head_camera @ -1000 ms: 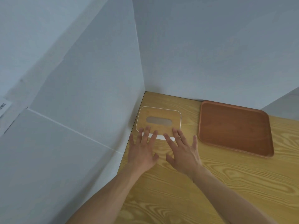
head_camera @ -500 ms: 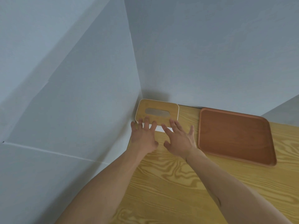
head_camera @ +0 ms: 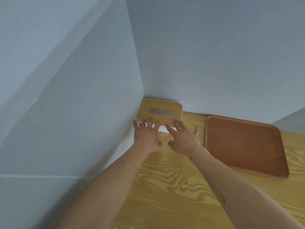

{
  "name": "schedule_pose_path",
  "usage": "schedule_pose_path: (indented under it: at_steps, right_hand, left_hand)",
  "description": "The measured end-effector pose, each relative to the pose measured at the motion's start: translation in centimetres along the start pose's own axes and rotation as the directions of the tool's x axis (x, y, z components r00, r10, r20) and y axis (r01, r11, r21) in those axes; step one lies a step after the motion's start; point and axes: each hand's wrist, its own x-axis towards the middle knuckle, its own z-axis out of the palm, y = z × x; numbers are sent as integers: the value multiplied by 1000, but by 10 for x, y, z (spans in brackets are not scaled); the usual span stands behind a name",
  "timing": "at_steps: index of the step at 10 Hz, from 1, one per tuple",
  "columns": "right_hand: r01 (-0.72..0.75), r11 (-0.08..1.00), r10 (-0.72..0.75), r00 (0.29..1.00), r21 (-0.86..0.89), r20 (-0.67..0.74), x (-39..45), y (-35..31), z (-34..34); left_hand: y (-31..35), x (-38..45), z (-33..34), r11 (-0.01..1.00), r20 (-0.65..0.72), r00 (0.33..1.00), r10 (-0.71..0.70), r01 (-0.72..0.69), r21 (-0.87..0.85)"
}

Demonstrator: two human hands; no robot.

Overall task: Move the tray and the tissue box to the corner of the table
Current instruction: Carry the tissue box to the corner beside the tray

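Both hands are lying flat with fingers spread against the near side of the tissue box (head_camera: 160, 111), left hand (head_camera: 146, 134) beside right hand (head_camera: 182, 139), neither grip closing on anything. It is sitting in the desk (head_camera: 173, 187) corner, touching both walls (head_camera: 214, 55), long axis along the back wall, slot facing up. Just right, the tray (head_camera: 244, 144) is lying flat against that wall.
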Motion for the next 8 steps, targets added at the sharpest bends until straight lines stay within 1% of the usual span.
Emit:
schedule_pose_path:
  at_steps: [2,4,5,7,8]
  right_hand:
    - [-5,1000,5,1000,-2,4,12,-1,-8]
    - [-6,1000,6,1000,1,-9,9,-3,-5]
    - [-12,1000,12,1000,-4,6,9,-6,-7]
    - [-28,1000,28,995,5,96,2,-9,-25]
    - [-49,999,48,997,19,53,-8,-9,-26]
  left_hand:
    - [-6,12,-4,1000,5,1000,3,-3,24]
    - [-5,15,-5,1000,44,999,2,-1,-11]
    - [-9,14,-9,999,88,996,6,-3,-37]
    - [-17,5,-25,993,221,975,22,5,-120]
    - [-17,-1,-31,982,152,988,30,-1,-186]
